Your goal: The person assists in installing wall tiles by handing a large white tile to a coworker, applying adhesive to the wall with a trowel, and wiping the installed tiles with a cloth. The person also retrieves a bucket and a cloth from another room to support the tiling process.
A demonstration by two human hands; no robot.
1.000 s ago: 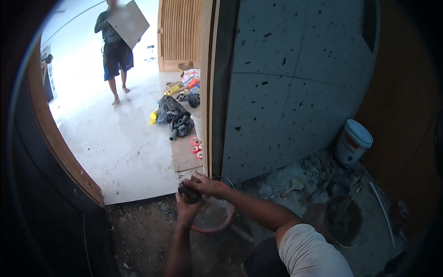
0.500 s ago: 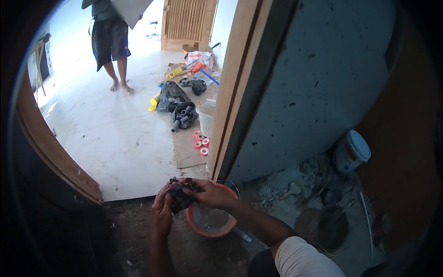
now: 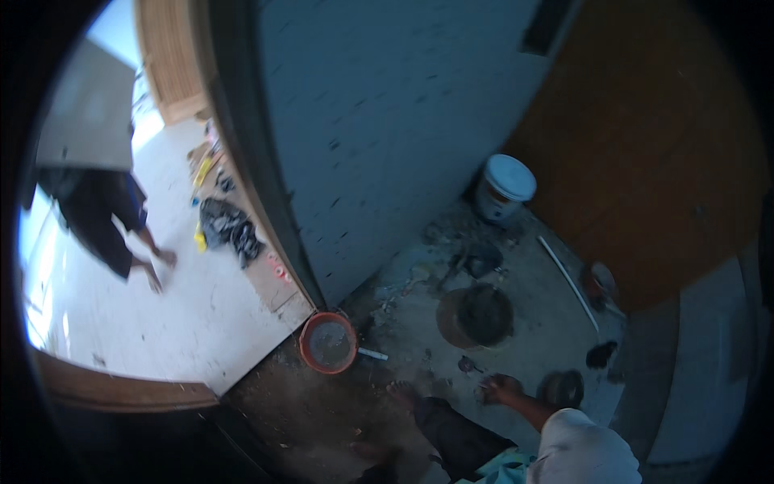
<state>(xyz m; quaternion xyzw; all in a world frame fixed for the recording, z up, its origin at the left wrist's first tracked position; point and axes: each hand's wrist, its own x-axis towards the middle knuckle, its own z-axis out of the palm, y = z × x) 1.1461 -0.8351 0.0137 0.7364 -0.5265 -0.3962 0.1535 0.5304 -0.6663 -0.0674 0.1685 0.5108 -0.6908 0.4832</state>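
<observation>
Right hand near some small dark thing
I can't tell the hand's grip remotely; orange bucket sits left.

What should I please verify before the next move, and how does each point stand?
1. Left hand visible: not ok; it does not show.
2. Right hand free: cannot tell; it is blurred, with a small dark item near it.
3. Orange bucket upright: ok, with cloudy liquid inside.
4. Space beside that bucket clear: not ok; a short white piece lies there.
5. White bucket covered: ok, lid on.
6. Nobody else around: not ok; a person is on the pale floor.
</observation>
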